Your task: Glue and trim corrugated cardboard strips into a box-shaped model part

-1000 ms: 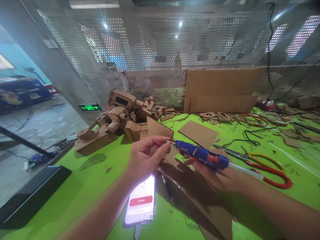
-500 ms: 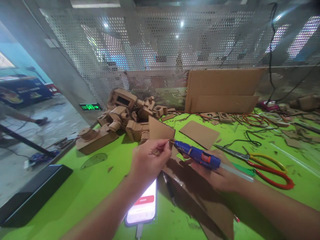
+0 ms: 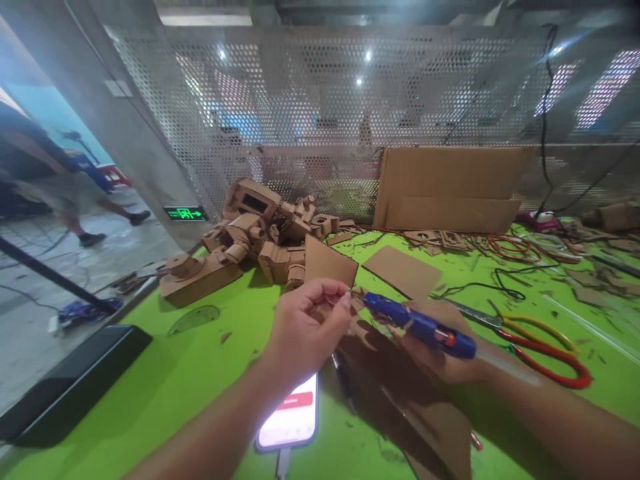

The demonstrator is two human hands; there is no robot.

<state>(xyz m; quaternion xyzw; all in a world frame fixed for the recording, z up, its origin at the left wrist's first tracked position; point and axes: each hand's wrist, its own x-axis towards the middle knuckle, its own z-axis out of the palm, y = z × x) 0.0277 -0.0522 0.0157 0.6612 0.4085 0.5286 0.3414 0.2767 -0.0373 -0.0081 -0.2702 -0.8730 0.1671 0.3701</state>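
Note:
My right hand (image 3: 435,360) is wrapped round a blue hot glue gun (image 3: 417,325), its nozzle pointing left and a clear glue stick (image 3: 507,367) sticking out of its back. Just left of the nozzle, the thumb and fingertips of my left hand (image 3: 310,323) are pinched together. Whatever is between them is too small to make out. Below the gun lies a large, shadowed cardboard piece (image 3: 443,427). A cut cardboard panel (image 3: 327,263) stands upright behind my left hand. A dark pen (image 3: 344,380) rests near the lit phone (image 3: 293,417), which is partly under my left wrist.
Scissors with red and yellow handles (image 3: 550,350) lie right of my right hand. A flat cardboard sheet (image 3: 403,271) is behind the gun. Cardboard model parts (image 3: 245,230) are piled at the back left. A black box-like object (image 3: 75,380) sits at the left edge. A person (image 3: 60,173) is beyond.
The glue gun's nozzle has drawn slightly right, away from my left fingertips, and the gun has turned a little. The view has shifted slightly. More of a walking person shows at the left.

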